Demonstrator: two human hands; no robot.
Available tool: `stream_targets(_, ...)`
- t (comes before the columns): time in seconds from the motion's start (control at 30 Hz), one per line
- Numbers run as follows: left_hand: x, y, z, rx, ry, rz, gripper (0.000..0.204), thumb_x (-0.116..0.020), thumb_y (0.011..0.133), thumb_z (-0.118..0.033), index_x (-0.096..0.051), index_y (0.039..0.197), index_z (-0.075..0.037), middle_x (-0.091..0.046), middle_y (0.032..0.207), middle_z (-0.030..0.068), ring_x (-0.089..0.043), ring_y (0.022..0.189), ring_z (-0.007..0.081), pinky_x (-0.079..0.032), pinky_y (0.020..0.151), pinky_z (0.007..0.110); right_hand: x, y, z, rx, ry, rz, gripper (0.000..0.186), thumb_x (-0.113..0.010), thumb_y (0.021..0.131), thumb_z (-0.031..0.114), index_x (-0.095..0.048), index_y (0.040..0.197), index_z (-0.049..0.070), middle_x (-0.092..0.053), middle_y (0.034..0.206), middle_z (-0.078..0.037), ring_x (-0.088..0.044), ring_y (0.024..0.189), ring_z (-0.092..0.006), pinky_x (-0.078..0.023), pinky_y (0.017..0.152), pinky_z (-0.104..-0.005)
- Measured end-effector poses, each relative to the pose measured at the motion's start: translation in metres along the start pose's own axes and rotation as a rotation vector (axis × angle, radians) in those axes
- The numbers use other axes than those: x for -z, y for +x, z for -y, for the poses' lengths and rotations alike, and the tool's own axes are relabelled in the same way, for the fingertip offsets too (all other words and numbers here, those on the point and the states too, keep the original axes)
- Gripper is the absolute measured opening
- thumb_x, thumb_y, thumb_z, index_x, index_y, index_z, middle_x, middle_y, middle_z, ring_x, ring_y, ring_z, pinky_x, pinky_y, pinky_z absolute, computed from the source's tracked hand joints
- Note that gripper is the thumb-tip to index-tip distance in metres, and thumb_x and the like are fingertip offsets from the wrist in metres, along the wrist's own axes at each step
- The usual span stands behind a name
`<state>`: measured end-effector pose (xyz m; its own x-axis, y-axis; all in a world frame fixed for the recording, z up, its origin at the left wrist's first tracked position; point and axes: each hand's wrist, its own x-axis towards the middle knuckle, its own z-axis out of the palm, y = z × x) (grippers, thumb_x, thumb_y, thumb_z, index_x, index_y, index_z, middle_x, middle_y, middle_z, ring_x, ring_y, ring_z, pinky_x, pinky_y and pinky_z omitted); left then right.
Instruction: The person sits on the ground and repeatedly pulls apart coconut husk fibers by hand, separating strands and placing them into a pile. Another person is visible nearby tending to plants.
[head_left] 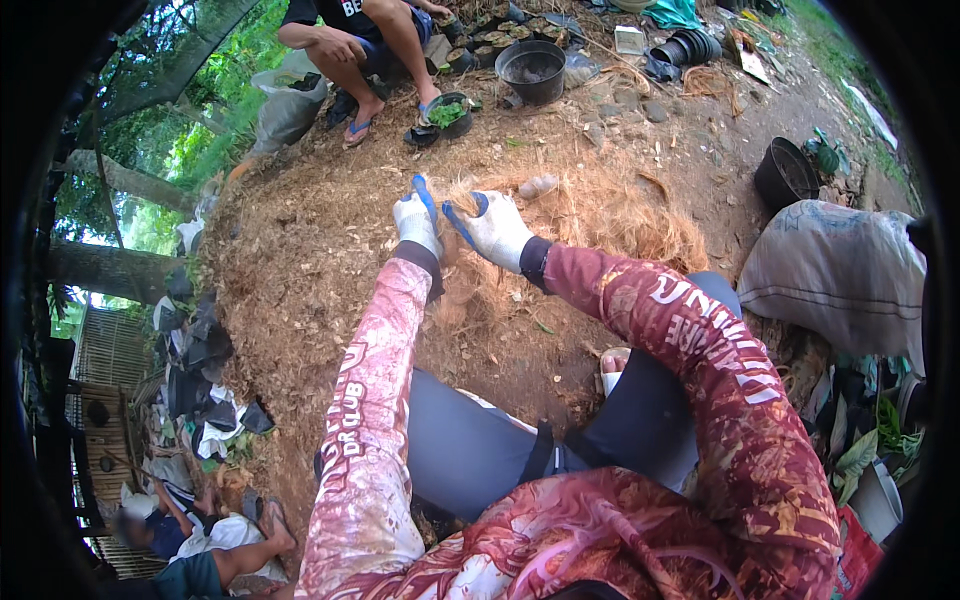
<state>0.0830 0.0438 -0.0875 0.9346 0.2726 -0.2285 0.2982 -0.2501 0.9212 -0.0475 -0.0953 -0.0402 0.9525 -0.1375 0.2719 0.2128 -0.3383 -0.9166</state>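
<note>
Both my hands wear white gloves with blue-coated fingers and are held close together over the ground. A tuft of tan coconut fibre [462, 196] stretches between them. My left hand [419, 218] is closed on one side of the tuft, its blue thumb pointing up. My right hand [492, 226] pinches the other side. Loose strands hang below the hands. A pile of loose orange-brown fibre [640, 225] lies beyond and right of my right hand. At the pile's far edge is a small pale roundish lump [537, 186], its kind unclear.
Brown shredded fibre [290, 270] covers the ground ahead and left. A black pot [531, 72] and a bowl of green leaves [450, 115] stand near a seated person [370, 60]. A full white sack [835, 275] is at right. Another person [215, 540] sits lower left.
</note>
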Motion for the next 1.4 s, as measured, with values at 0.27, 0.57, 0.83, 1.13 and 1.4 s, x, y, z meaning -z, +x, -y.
stream_targets(0.27, 0.133, 0.108, 0.035, 0.029, -0.285, -0.498, 0.053, -0.056, 0.097, -0.054, -0.065, 0.091, -0.002, -0.068, 0.084, 0.0151, -0.061, 0.060, 0.0283, -0.050, 0.051, 0.043, 0.033, -0.024, -0.023, -0.113, 0.033, 0.241, 0.038, -0.066, 0.091, 0.041, -0.068, 0.088, 0.003, -0.068, 0.076, -0.016, -0.066, 0.071, -0.0274, -0.050, 0.069, -0.0388)
stream_targets(0.57, 0.086, -0.014, -0.027, -0.176, 0.046, 0.494, 0.061, -0.072, 0.088, -0.050, -0.061, 0.132, -0.009, -0.066, 0.116, 0.0052, -0.059, 0.106, 0.0172, -0.050, 0.082, 0.033, 0.064, 0.034, -0.053, -0.366, -0.047, 0.376, 0.071, -0.069, 0.077, 0.073, -0.067, 0.088, 0.002, -0.065, 0.072, -0.007, -0.060, 0.061, -0.0195, -0.047, 0.058, -0.0342)
stream_targets(0.83, 0.045, -0.095, -0.054, -0.137, -0.025, 0.845, 0.036, -0.075, 0.089, -0.021, -0.068, 0.120, -0.004, -0.071, 0.109, 0.0017, -0.066, 0.100, 0.0114, -0.051, 0.087, 0.028, 0.075, 0.036, -0.026, -0.366, -0.049, 0.300, 0.082, -0.066, 0.077, 0.077, -0.067, 0.095, -0.003, -0.068, 0.078, -0.010, -0.065, 0.076, -0.0193, -0.050, 0.067, -0.0346)
stream_targets(1.13, 0.045, -0.086, -0.047, -0.188, -0.229, 0.640, 0.037, -0.070, 0.093, -0.023, -0.065, 0.126, -0.007, -0.070, 0.111, 0.0025, -0.063, 0.081, 0.0078, -0.051, 0.068, 0.024, 0.069, 0.031, -0.023, -0.190, 0.222, 0.263, 0.051, -0.067, 0.090, 0.058, -0.069, 0.104, 0.009, -0.062, 0.075, 0.000, -0.055, 0.067, -0.0120, -0.045, 0.061, -0.0308)
stream_targets(1.4, 0.092, -0.039, -0.036, -0.108, -0.348, 0.356, 0.040, -0.077, 0.089, -0.034, -0.067, 0.114, -0.004, -0.070, 0.100, 0.0063, -0.064, 0.079, 0.0166, -0.049, 0.063, 0.031, 0.102, 0.036, -0.032, -0.263, 0.188, 0.263, 0.054, -0.072, 0.085, 0.062, -0.067, 0.093, 0.009, -0.062, 0.075, -0.001, -0.055, 0.066, -0.0096, -0.044, 0.059, -0.0273)
